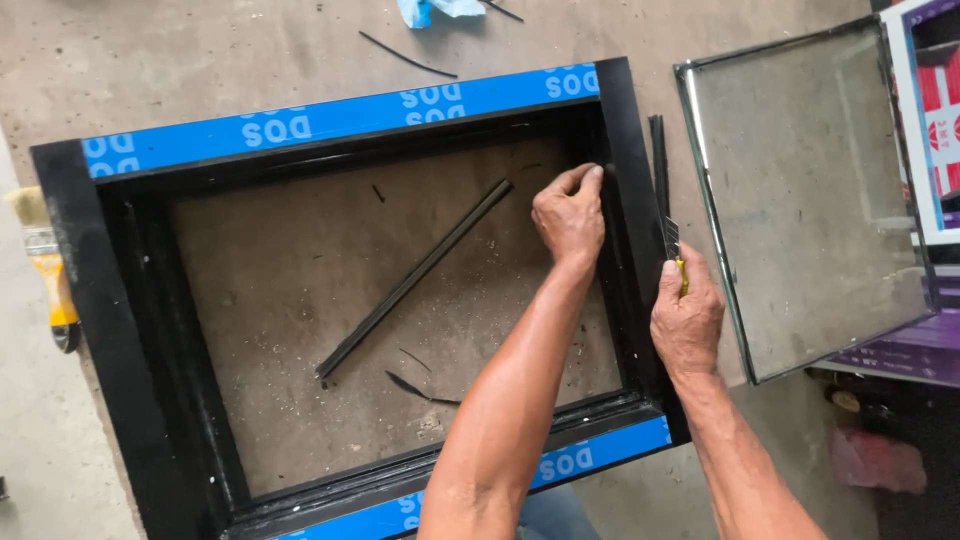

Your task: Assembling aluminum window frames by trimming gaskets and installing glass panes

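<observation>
Concrete floor, black window frame flat. Left hand pinches its right inner edge, likely a gasket. Right hand fisted around yellow utility knife.

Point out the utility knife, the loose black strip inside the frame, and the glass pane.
utility knife [673, 243], head view, on its metal blade section above the right hand's grip
loose black strip [415, 277], head view, mid-length
glass pane [810, 190], head view, centre of the glass

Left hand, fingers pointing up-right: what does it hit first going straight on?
The left hand already has fingertips at the frame's right rail, so that rail first; depth is unclear.
</observation>
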